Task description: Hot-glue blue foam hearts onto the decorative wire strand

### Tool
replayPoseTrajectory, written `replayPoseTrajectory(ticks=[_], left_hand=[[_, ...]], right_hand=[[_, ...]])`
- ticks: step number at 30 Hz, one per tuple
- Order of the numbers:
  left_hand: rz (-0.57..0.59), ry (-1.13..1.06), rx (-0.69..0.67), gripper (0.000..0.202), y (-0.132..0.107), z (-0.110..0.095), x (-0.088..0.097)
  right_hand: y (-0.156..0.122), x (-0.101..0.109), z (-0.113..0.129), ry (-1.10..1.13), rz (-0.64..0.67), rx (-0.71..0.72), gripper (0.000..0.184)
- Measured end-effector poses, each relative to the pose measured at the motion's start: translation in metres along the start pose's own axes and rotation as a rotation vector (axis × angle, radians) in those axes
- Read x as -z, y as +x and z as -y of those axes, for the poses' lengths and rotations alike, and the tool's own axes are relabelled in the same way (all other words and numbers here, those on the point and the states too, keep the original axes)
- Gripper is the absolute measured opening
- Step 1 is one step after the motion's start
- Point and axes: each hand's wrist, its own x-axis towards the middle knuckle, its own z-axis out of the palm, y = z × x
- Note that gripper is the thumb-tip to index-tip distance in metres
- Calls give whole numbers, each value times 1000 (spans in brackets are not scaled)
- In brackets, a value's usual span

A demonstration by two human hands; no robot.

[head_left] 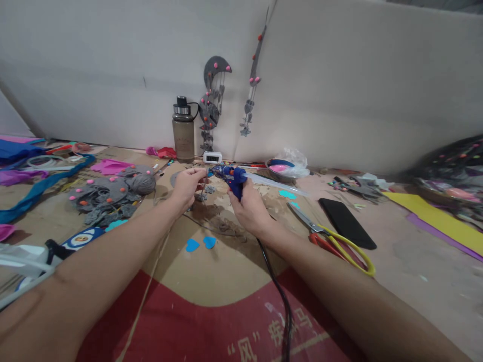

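Note:
My right hand (247,207) is wrapped round a blue glue gun (231,178), whose nozzle points left toward my left hand. Its black cord (277,286) trails back along my right forearm. My left hand (187,187) is closed in a pinch on a thin string with small grey felt pieces (206,193) hanging from it, just left of the nozzle. Both hands hover over a cardboard sheet (211,271), above two blue foam hearts (199,244).
Yellow-and-red-handled scissors (332,239) and a black phone (347,222) lie to the right. A grey yarn ball (143,183) and grey felt shapes (101,198) lie at left. A bottle (183,130), a small white clock (212,157) and hanging felt mobiles (212,100) stand by the back wall.

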Motion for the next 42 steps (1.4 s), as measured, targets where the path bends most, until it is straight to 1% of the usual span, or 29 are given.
replayPoseTrajectory(ticks=[13,19,24,27,30,32,33,35,37,38,40,42], left_hand=[[2,12,-52,21,2,1,1],[10,21,-35,21,0,2,-1],[5,22,-53,21,2,3,1],[-1,16,-61,20,4,3,3],[-17,-12,-47,19,7,5,5],[-38,-36,-39,18,10,6,6],[-51,-43,-41,17,11,6,7],[-68,-39,-71,16,14,8,7],[-77,2,-138,14,15,11,8],[-77,35,-182,13,16,12,8],[-75,110,-269,11,16,14,8],[-62,182,-332,11,15,14,7]], right_hand=[[-1,-1,-2,5,-12,12,33],[0,0,-1,14,-17,20,34],[-1,-1,-1,16,-8,9,34],[-2,-1,0,62,-18,-6,35],[0,0,-1,188,-72,-16,31],[5,0,-7,262,-98,-41,26],[7,0,-11,273,-105,-80,25],[13,0,-23,226,-102,-216,27],[20,1,-34,120,-64,-364,34],[22,2,-39,56,-23,-415,37],[26,4,-46,-104,101,-459,41],[28,8,-49,-259,225,-459,44]])
